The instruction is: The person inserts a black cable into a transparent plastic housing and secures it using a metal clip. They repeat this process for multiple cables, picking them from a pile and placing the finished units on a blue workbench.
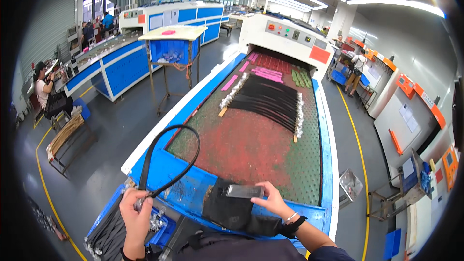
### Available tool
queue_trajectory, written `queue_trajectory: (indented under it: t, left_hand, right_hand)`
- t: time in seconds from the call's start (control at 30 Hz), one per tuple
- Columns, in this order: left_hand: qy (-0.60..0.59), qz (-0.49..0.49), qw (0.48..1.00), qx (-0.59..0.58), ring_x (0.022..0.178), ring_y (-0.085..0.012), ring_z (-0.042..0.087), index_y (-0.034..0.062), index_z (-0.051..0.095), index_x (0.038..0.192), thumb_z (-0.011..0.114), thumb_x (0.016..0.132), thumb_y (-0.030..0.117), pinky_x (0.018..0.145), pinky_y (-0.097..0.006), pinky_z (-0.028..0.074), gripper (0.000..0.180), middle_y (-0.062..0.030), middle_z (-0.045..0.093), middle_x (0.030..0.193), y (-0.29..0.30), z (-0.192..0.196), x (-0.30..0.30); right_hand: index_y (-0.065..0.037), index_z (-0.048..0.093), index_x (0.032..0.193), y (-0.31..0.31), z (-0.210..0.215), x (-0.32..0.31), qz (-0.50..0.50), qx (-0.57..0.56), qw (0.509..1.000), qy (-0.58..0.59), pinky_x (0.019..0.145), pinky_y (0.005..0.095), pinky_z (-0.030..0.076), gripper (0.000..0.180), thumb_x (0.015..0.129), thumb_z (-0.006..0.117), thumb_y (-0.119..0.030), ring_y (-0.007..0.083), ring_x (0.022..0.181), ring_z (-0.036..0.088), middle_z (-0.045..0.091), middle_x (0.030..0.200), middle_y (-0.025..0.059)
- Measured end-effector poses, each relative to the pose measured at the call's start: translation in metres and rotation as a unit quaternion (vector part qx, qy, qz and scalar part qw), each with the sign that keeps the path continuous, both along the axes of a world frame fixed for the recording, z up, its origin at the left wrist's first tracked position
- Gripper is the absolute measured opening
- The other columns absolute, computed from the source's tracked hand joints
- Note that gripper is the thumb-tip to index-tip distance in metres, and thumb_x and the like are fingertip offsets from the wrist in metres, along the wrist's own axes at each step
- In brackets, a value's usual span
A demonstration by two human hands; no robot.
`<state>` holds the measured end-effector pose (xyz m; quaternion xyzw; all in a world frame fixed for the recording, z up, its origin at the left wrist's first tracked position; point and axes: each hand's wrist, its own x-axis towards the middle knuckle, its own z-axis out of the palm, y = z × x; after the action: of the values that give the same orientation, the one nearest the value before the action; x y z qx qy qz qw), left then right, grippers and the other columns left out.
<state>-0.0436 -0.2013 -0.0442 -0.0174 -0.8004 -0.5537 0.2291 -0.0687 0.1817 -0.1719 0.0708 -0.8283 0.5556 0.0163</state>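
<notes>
- Our left hand [136, 211] is clenched around the end of a black strap [164, 157], which bows up in a tall loop over the near left corner of the blue conveyor [186, 191].
- Our right hand [274, 202] grips a small clear flat piece [245, 191] by its right end, holding it just above a black cloth [232, 211] draped over the conveyor's front edge.
- A dark band circles our right wrist [296, 223].
- Below our left hand we see a blue bin [162, 232] packed with more black straps with shiny metal ends.
- On the belt [251, 145], green mesh stained red in the middle, a batch of black straps [268, 101] lies fanned out well beyond our hands, with metal clips at both ends.
- Further up the belt lie pink strips [267, 73] and a few green ones [300, 78], near the mouth of the white oven housing [285, 36].
- To our left, a seated person [46, 92] works at a long blue and white desk [104, 65]; another person [357, 67] stands at the far right.
</notes>
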Motion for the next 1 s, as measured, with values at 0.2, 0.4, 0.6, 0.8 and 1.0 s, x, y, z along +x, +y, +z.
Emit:
queue_trajectory:
  t: [0.2,0.4,0.6,0.8,1.0]
  left_hand:
    - [0.04,-0.026,0.998,-0.048,0.063,-0.0095,0.042,-0.0022,0.057,0.077,0.059,0.072,0.0,0.055,-0.023,0.03,0.006,-0.0025,0.045,0.07,0.003,0.003,-0.006]
    - [0.053,-0.162,0.976,-0.137,0.064,-0.0181,0.052,-0.0004,0.062,0.079,0.063,0.067,-0.001,0.057,-0.027,0.04,0.011,-0.0073,0.054,0.07,0.028,0.036,-0.007]
    - [0.063,-0.301,0.937,-0.164,0.062,-0.0187,0.052,0.0013,0.063,0.08,0.064,0.067,-0.001,0.054,-0.028,0.041,0.013,-0.0071,0.051,0.071,0.061,0.051,-0.004]
    - [0.069,-0.306,0.937,-0.154,0.057,-0.0163,0.048,0.0007,0.065,0.078,0.065,0.061,-0.003,0.049,-0.027,0.036,0.017,-0.0068,0.05,0.067,0.073,0.052,0.001]
    - [0.074,-0.303,0.937,-0.16,0.057,-0.0171,0.049,0.0011,0.065,0.077,0.065,0.059,-0.003,0.05,-0.027,0.037,0.018,-0.0069,0.051,0.066,0.072,0.052,0.003]
  right_hand:
    - [-0.005,0.045,0.115,0.011,0.042,0.012,-0.122,-0.252,0.96,0.015,0.082,0.0293,0.047,0.048,0.076,0.067,-0.023,0.017,0.097,0.056,0.057,0.105,0.0102]
    - [-0.006,0.033,0.126,-0.005,0.141,0.04,-0.099,-0.411,0.893,0.154,0.091,0.039,0.044,0.068,0.074,0.064,-0.036,0.0264,0.108,0.052,0.05,0.116,0.0196]
    - [-0.003,0.028,0.128,-0.038,0.156,0.054,-0.057,-0.296,0.93,0.212,0.086,0.0363,0.045,0.075,0.072,0.063,-0.038,0.0248,0.102,0.05,0.048,0.11,0.019]
    - [-0.001,0.032,0.124,-0.053,0.156,0.057,-0.075,-0.254,0.942,0.207,0.079,0.0318,0.047,0.077,0.066,0.063,-0.042,0.022,0.095,0.05,0.047,0.104,0.0184]
    - [0.0,0.032,0.124,-0.057,0.157,0.057,-0.08,-0.253,0.944,0.196,0.078,0.0311,0.047,0.078,0.066,0.062,-0.043,0.0215,0.094,0.05,0.047,0.104,0.0187]
